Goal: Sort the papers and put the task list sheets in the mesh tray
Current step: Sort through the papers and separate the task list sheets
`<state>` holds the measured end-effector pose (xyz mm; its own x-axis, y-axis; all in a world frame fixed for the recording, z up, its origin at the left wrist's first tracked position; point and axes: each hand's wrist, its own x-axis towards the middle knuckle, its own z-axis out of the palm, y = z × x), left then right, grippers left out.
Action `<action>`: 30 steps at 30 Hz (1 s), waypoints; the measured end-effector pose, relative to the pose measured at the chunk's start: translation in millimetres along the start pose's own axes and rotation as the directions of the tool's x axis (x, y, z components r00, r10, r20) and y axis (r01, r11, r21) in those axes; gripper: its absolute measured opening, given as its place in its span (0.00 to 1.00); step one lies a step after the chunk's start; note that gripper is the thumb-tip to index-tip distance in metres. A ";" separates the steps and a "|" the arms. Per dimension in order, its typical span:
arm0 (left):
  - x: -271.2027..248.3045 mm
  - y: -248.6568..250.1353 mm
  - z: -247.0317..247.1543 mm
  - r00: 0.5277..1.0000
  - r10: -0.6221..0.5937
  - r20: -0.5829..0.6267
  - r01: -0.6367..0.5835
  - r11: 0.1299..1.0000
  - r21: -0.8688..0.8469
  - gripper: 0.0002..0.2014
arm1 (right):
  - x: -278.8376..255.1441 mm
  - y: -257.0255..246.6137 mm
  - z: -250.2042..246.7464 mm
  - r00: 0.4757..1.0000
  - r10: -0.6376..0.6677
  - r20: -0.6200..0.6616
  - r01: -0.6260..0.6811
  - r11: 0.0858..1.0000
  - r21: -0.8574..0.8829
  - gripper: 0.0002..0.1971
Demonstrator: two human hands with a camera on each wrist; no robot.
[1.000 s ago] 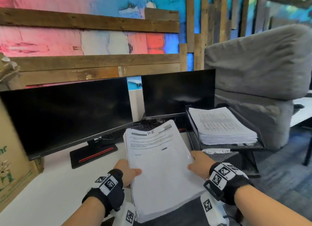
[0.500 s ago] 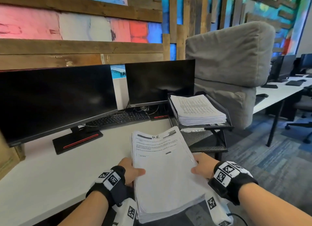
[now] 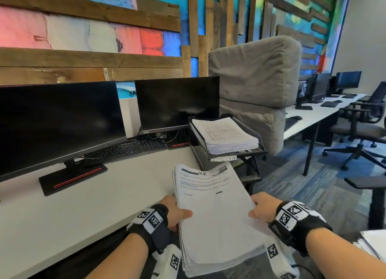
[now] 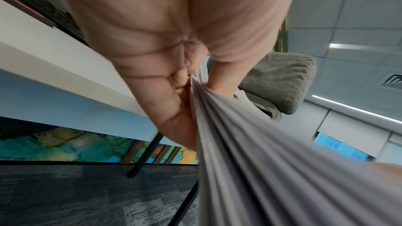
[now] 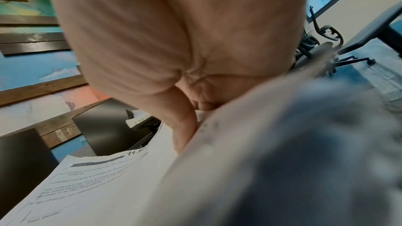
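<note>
The left hand [image 3: 173,213] and right hand [image 3: 262,207] pinch opposite edges of the paper stack [image 3: 215,214], keeping it level. The mesh tray [image 3: 196,130], at the desk's right edge, already holds sheets.

I see bare forearms, no sleeves. Left hand [image 3: 174,211] at 7 o'clock and right hand [image 3: 263,205] at 5 o'clock each wear a black wrist strap w/ white blocks carrying black-and-white square marker codes; more coded white blocks hang below both wrists.

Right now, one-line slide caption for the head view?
Both hands, left hand and right hand, grip a thick paper stack before a mesh tray already holding sheets.
</note>
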<state>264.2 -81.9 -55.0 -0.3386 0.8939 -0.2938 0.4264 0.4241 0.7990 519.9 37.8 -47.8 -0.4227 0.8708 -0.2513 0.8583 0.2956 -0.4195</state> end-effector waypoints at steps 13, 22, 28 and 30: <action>41.8 49.6 70.4 0.992 0.085 0.098 -0.081 0.996 -0.043 0.17 | 0.4 74.2 -41.5 0.985 0.154 -0.076 -0.150 0.987 0.048 0.05; 104.3 73.1 86.2 0.995 0.043 0.089 -0.036 0.996 -0.080 0.12 | 48.4 96.8 -52.4 0.983 0.143 -0.114 -0.122 0.977 0.176 0.13; 176.7 67.8 75.9 0.997 -0.021 -0.073 0.012 0.992 -0.129 0.32 | 110.2 83.6 -60.2 0.971 0.109 -0.211 -0.034 0.944 0.329 0.12; 184.7 69.3 69.2 0.991 -0.033 -0.127 0.015 0.991 -0.135 0.35 | 125.7 77.1 -59.4 0.964 0.130 -0.231 -0.026 0.914 0.406 0.11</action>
<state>289.3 122.6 -90.2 -0.4564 0.8538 -0.2505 0.3042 0.4143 0.8578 550.2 193.4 -59.9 -0.2285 0.9688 -0.0957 0.6773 0.0876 -0.7304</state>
